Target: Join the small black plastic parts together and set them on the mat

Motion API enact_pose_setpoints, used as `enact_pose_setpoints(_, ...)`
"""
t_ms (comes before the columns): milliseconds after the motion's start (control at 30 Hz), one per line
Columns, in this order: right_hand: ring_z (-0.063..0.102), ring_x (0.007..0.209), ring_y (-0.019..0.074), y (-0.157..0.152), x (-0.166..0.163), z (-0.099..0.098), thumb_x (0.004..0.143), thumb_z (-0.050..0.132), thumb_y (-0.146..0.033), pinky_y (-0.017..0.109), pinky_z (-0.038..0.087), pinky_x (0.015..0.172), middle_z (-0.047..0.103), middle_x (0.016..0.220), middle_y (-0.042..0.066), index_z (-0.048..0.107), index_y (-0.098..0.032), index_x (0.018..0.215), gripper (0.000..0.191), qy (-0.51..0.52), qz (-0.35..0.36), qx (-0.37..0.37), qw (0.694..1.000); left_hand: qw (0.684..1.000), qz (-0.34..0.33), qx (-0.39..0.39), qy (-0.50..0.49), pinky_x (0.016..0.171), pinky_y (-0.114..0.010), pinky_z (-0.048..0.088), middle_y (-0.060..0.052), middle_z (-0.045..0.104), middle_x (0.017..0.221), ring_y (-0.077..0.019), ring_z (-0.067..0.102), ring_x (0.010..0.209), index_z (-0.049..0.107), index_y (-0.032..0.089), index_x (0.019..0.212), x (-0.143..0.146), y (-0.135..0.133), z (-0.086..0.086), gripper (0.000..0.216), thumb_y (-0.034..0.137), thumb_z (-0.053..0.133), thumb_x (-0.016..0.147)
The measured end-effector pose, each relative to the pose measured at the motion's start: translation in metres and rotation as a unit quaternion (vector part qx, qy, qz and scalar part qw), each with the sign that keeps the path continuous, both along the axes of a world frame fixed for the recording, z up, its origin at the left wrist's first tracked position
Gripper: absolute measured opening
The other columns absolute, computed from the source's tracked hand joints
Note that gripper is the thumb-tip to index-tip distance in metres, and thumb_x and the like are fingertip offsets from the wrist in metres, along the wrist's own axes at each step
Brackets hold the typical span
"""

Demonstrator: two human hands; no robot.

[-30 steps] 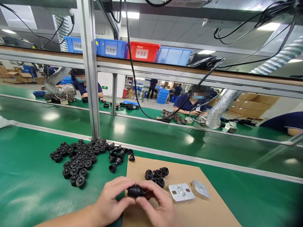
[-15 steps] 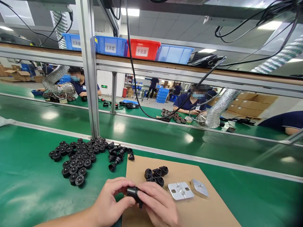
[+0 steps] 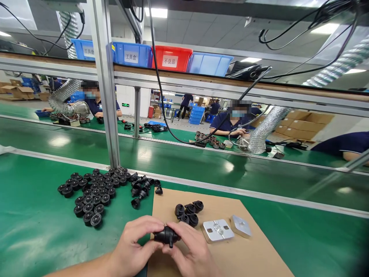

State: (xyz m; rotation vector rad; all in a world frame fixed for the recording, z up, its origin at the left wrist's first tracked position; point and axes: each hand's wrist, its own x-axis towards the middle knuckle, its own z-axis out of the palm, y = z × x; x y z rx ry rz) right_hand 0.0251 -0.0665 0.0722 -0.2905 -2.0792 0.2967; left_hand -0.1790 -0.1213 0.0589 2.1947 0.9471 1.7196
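Observation:
Between my two hands is a black plastic fitting (image 3: pixel 166 235) with a short side spout pointing down toward me. My left hand (image 3: pixel 135 244) pinches its left end between thumb and fingers. The thumb and fingers of my right hand (image 3: pixel 191 248) close round its right end. Just beyond my hands, several assembled black fittings (image 3: pixel 188 213) stand in a cluster on a brown cardboard sheet (image 3: pixel 239 256). To their right lie a silver metal block (image 3: pixel 218 231) with a round recess and two slots, and a smaller metal block (image 3: pixel 241 226).
Many round black caps (image 3: pixel 95 196) spread over the green table (image 3: pixel 34 215) at left. Small black cone-shaped parts (image 3: pixel 141 188) lie beside them. A metal post (image 3: pixel 105 88) rises behind, below a shelf of blue bins (image 3: pixel 131 54) and a red bin (image 3: pixel 171 58). Co-workers (image 3: pixel 235 119) sit across the belt.
The black fitting has turned in my hands, so its side spout now shows clearly. My right fingers have shifted from covering it to gripping its right end.

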Motion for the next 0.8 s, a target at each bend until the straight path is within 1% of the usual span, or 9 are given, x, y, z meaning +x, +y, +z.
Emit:
enact_pose_setpoints(100, 0.059, 0.07, 0.0177, 0.003, 0.001, -0.003, 0.102, 0.061, -0.028, 0.031, 0.052, 0.06, 0.07, 0.09, 0.008, 0.051, -0.018, 0.14, 0.04, -0.019, 0.018, 0.027, 0.999, 0.999, -0.005, -0.05, -0.016, 0.09, -0.018, 0.061, -0.001, 0.076, 0.105, -0.0109, 0.074, 0.097, 0.069, 0.027, 0.12, 0.0, -0.002, -0.004, 0.04, 0.008, 0.075, 0.086)
enact_pose_setpoints(233, 0.056, 0.074, 0.0187, 0.005, 0.006, -0.007, 0.099, 0.06, -0.013, 0.032, 0.05, 0.061, 0.068, 0.092, 0.01, 0.053, -0.014, 0.138, 0.04, -0.06, 0.006, 0.049, 0.997, 0.979, -0.004, -0.191, -0.067, 0.081, -0.019, 0.063, -0.007, 0.075, 0.102, -0.0135, 0.074, 0.089, 0.076, 0.021, 0.113, 0.001, -0.005, -0.009, 0.028, 0.019, 0.078, 0.085)
enact_pose_setpoints(367, 0.058, 0.079, 0.0205, 0.008, 0.012, -0.005, 0.095, 0.057, -0.003, 0.034, 0.053, 0.065, 0.069, 0.094, 0.013, 0.049, -0.009, 0.147, 0.052, -0.081, 0.014, 0.097, 0.992, 0.941, -0.081, -0.299, -0.135, 0.084, -0.023, 0.064, -0.012, 0.074, 0.1, -0.0155, 0.075, 0.086, 0.073, 0.011, 0.111, 0.004, -0.007, -0.005, 0.034, 0.036, 0.077, 0.089)
enact_pose_setpoints(467, 0.062, 0.093, 0.0235, 0.01, 0.014, 0.003, 0.092, 0.056, 0.003, 0.037, 0.057, 0.075, 0.07, 0.108, 0.018, 0.049, -0.006, 0.147, 0.057, -0.084, 0.043, 0.135, 0.986, 0.9, -0.142, -0.373, -0.175, 0.084, -0.024, 0.062, -0.016, 0.075, 0.1, -0.0159, 0.076, 0.084, 0.067, 0.006, 0.113, 0.006, -0.008, -0.002, 0.049, 0.049, 0.075, 0.091)
enact_pose_setpoints(533, 0.062, 0.102, 0.0253, 0.01, 0.014, 0.008, 0.09, 0.054, 0.006, 0.039, 0.058, 0.084, 0.069, 0.116, 0.019, 0.051, -0.005, 0.145, 0.056, -0.086, 0.051, 0.159, 0.982, 0.871, -0.149, -0.426, -0.194, 0.078, -0.023, 0.061, -0.017, 0.076, 0.097, -0.0161, 0.075, 0.081, 0.063, 0.006, 0.114, 0.007, -0.008, -0.003, 0.057, 0.056, 0.074, 0.089)
enact_pose_setpoints(600, 0.062, 0.097, 0.0244, 0.009, 0.013, 0.011, 0.089, 0.055, 0.005, 0.038, 0.058, 0.082, 0.071, 0.11, 0.018, 0.054, -0.004, 0.14, 0.052, -0.081, 0.034, 0.167, 0.982, 0.858, -0.15, -0.446, -0.207, 0.075, -0.023, 0.06, -0.015, 0.075, 0.093, -0.0157, 0.074, 0.08, 0.062, 0.007, 0.113, 0.008, -0.007, -0.004, 0.058, 0.058, 0.075, 0.088)
enact_pose_setpoints(633, 0.061, 0.089, 0.0228, 0.008, 0.012, 0.011, 0.09, 0.056, 0.003, 0.036, 0.056, 0.075, 0.071, 0.103, 0.016, 0.055, -0.005, 0.137, 0.048, -0.08, 0.019, 0.159, 0.984, 0.863, -0.149, -0.438, -0.206, 0.078, -0.023, 0.06, -0.013, 0.075, 0.093, -0.0154, 0.073, 0.081, 0.063, 0.008, 0.112, 0.008, -0.007, -0.005, 0.054, 0.055, 0.075, 0.089)
enact_pose_setpoints(700, 0.056, 0.074, 0.0191, 0.006, 0.009, 0.007, 0.094, 0.061, -0.009, 0.033, 0.049, 0.063, 0.068, 0.09, 0.011, 0.058, -0.008, 0.129, 0.034, -0.074, -0.001, 0.12, 0.99, 0.896, -0.127, -0.384, -0.182, 0.085, -0.024, 0.059, -0.01, 0.074, 0.098, -0.0149, 0.073, 0.088, 0.068, 0.012, 0.11, 0.008, -0.007, -0.006, 0.04, 0.044, 0.077, 0.09)
enact_pose_setpoints(800, 0.053, 0.065, 0.0147, 0.001, 0.004, -0.003, 0.101, 0.063, -0.034, 0.029, 0.043, 0.058, 0.064, 0.078, 0.004, 0.063, -0.015, 0.111, 0.021, -0.058, -0.02, 0.014, 0.998, 0.968, -0.069, -0.223, -0.096, 0.091, -0.023, 0.058, -0.006, 0.074, 0.104, -0.0139, 0.071, 0.098, 0.071, 0.019, 0.107, 0.005, -0.005, -0.008, 0.018, 0.021, 0.076, 0.09)
